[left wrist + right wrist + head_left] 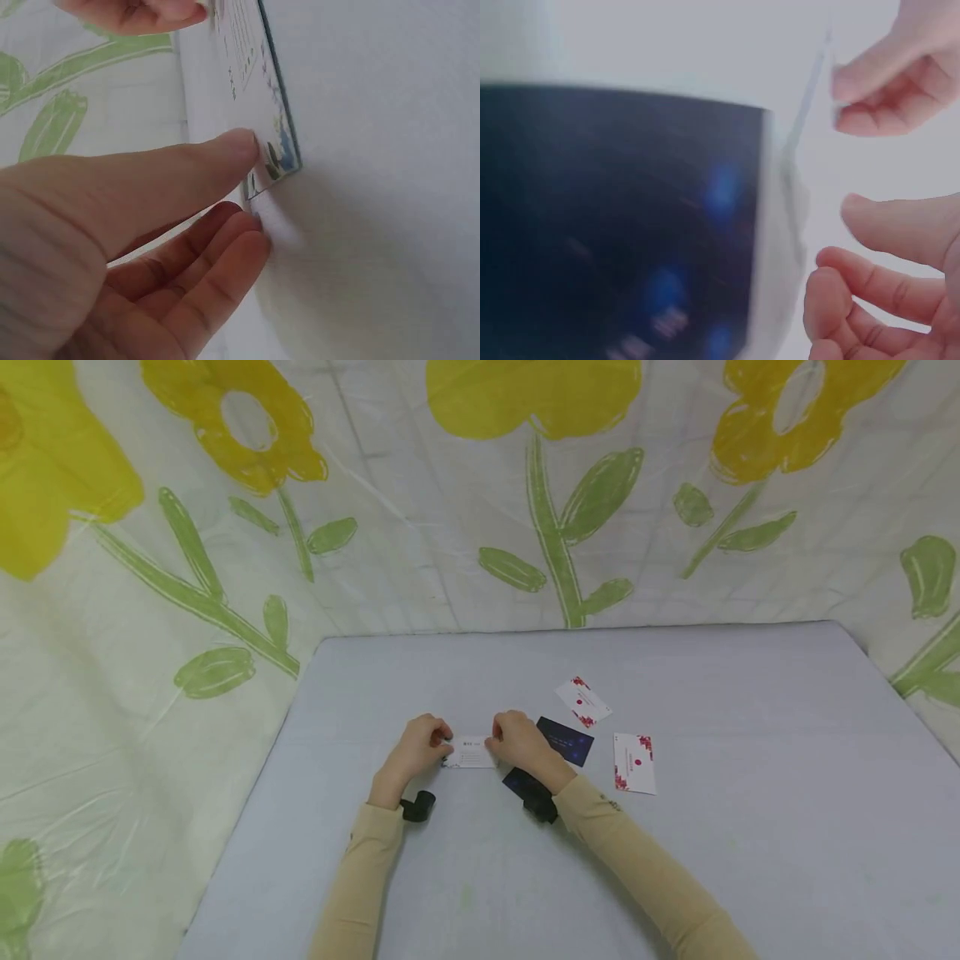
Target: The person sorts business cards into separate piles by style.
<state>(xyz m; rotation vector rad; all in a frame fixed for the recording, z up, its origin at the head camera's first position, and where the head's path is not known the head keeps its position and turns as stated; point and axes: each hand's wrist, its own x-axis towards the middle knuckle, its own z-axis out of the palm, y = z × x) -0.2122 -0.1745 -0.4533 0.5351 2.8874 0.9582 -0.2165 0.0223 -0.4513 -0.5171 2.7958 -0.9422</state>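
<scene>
A white business card [470, 752] with small print and floral corners lies between both hands in the head view. At its left end, my left hand [422, 746] pinches it; in the left wrist view the thumb [225, 150] presses on the flowered corner of the card [274, 150], fingers curled just past the edge. My right hand [519, 743] hovers by the card's right end. Its thumb [892, 225] and fingertips stand apart in the right wrist view, with nothing visible between them. A dark blue card [622, 217] with glowing spots fills that view's left side.
Right of the right hand lies a dark card [567, 743]; another dark card [516, 781] is partly hidden beneath the right wrist. Two white cards with red flowers, one tilted [583, 702] and one upright [634, 763], lie farther right on the pale tabletop [750, 827].
</scene>
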